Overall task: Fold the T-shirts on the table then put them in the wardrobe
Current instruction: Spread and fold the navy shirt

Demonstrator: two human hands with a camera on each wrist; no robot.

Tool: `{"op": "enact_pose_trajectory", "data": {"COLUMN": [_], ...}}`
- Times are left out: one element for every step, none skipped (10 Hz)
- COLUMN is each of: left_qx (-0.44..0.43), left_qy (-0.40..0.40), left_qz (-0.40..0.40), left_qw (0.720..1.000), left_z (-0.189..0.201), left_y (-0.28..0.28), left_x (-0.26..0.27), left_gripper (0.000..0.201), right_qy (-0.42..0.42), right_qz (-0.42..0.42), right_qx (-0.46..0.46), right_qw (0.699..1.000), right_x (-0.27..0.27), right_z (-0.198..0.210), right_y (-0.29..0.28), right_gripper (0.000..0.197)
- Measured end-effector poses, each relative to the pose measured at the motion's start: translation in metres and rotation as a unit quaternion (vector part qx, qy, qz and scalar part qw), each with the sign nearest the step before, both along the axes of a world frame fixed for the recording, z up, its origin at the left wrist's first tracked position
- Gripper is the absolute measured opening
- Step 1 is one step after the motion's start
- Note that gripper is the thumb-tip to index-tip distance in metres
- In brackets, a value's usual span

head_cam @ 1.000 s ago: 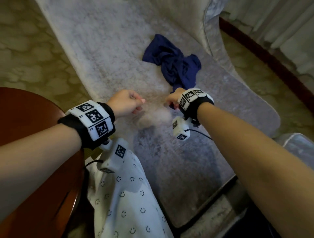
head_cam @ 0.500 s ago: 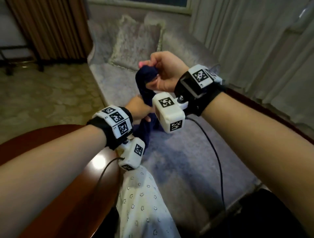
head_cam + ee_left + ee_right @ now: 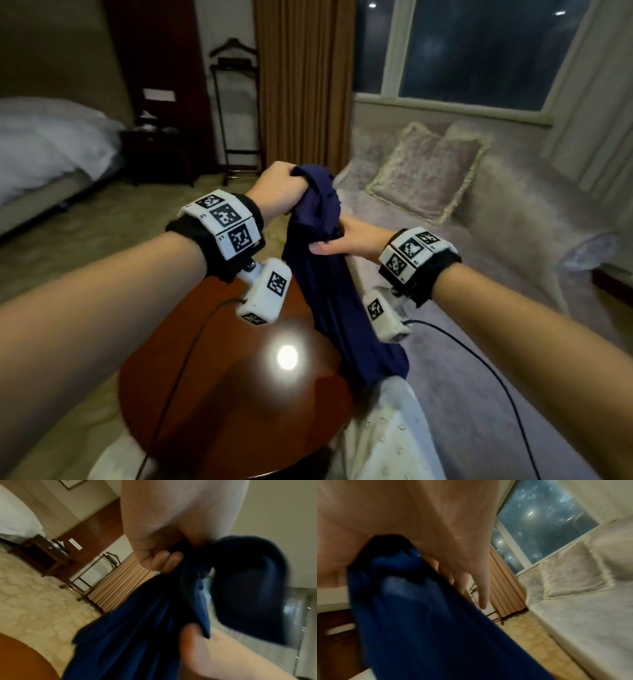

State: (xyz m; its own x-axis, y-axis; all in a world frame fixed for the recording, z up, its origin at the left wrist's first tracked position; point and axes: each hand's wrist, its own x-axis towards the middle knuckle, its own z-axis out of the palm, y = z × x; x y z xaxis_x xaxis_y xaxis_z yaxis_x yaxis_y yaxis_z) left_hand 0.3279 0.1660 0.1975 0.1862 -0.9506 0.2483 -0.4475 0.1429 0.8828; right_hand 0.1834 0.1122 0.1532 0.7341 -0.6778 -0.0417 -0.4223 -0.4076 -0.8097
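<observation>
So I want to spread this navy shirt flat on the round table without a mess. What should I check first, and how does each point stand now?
1. Left hand grips the navy T-shirt at its top: ok.
2. Right hand holds it lower down: ok.
3. Shirt opened out by shoulders or hem: not ok, it hangs bunched.
4. Shirt lifted off the wooden table: cannot tell, its lower end hangs near the edge.
5. Table free for spreading: not ok, a white patterned garment lies over the near edge.
</observation>
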Motion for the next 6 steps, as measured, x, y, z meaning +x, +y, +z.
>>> {"op": "enact_pose_trajectory", "data": {"left_qx": [0.03, 0.014, -0.007, 0.036, -0.007, -0.086], "left_qy": [0.02, 0.027, 0.038, 0.063, 0.095, 0.115], "left_qz": [-0.028, -0.038, -0.01, -0.018, 0.032, 0.107], "left_qw": [0.999, 0.999, 0.999, 0.997, 0.995, 0.984], "left_z": [0.01, 0.011, 0.002, -0.012, -0.016, -0.001], "left_y": [0.024, 0.048, 0.067, 0.08, 0.084, 0.09], "left_x": [0.029, 0.061, 0.092, 0.112, 0.117, 0.126], "left_gripper": [0.019, 0.027, 0.046, 0.058, 0.031, 0.024], "right_qy": [-0.143, -0.171, -0.103, -0.212, -0.335, -0.368], "right_qz": [0.007, -0.016, -0.034, -0.042, 0.001, -0.012], "right_qx": [-0.142, -0.216, -0.109, 0.001, 0.071, 0.158], "right_qw": [0.979, 0.961, 0.988, 0.976, 0.94, 0.916], "right_x": [0.047, 0.088, 0.1, 0.127, 0.158, 0.164], "right_z": [0.007, 0.028, 0.051, 0.075, 0.084, 0.101], "right_y": [0.013, 0.026, 0.012, 0.019, 0.017, 0.026], "right_gripper": [0.067, 0.033, 0.028, 0.026, 0.022, 0.025]}}
